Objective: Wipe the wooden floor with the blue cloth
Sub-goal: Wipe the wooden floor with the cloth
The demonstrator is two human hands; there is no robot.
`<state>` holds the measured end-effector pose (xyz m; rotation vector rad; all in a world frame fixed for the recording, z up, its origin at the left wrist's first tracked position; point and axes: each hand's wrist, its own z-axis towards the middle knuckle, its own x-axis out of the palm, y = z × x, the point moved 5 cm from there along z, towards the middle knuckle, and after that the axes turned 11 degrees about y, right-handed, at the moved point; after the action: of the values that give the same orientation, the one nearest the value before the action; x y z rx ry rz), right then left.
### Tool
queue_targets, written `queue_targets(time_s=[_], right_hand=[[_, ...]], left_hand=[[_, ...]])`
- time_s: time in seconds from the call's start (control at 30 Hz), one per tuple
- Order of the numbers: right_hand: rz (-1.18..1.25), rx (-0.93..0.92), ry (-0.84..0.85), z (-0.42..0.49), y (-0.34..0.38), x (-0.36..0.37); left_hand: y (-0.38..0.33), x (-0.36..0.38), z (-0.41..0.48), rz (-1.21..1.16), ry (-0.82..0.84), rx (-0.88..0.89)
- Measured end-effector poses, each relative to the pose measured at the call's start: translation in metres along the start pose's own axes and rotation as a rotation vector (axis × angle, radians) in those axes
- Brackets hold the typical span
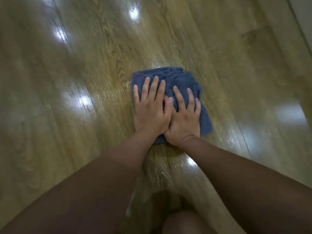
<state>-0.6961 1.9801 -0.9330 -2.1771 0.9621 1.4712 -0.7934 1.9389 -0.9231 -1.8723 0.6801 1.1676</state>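
A folded blue cloth [179, 78] lies flat on the glossy wooden floor [101, 68] at the centre of the view. My left hand [150, 108] presses on its left half, palm down with fingers spread. My right hand [184, 117] presses on the right half, fingers spread, its thumb tucked under the edge of my left hand. Both hands cover much of the cloth. Its far edge and right side stick out beyond the fingers. The floor around the cloth is blurred.
Bright ceiling-light reflections [134, 13] dot the shiny planks. A pale wall base or skirting [303, 22] runs along the top right corner. My knee [182, 222] shows at the bottom centre, between my forearms.
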Motion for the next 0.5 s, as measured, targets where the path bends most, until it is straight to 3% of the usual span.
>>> queue_targets(time_s=[0.33, 0.5], right_hand=[[0.022, -0.032, -0.113, 0.0024, -0.0012, -0.0017], [0.033, -0.017, -0.082, 0.0026, 0.0003, -0.0020]], left_hand=[[0.0031, -0.0010, 0.0048, -0.086, -0.008, 0.030], [0.0017, -0.0047, 0.0052, -0.118, -0.028, 0.046]])
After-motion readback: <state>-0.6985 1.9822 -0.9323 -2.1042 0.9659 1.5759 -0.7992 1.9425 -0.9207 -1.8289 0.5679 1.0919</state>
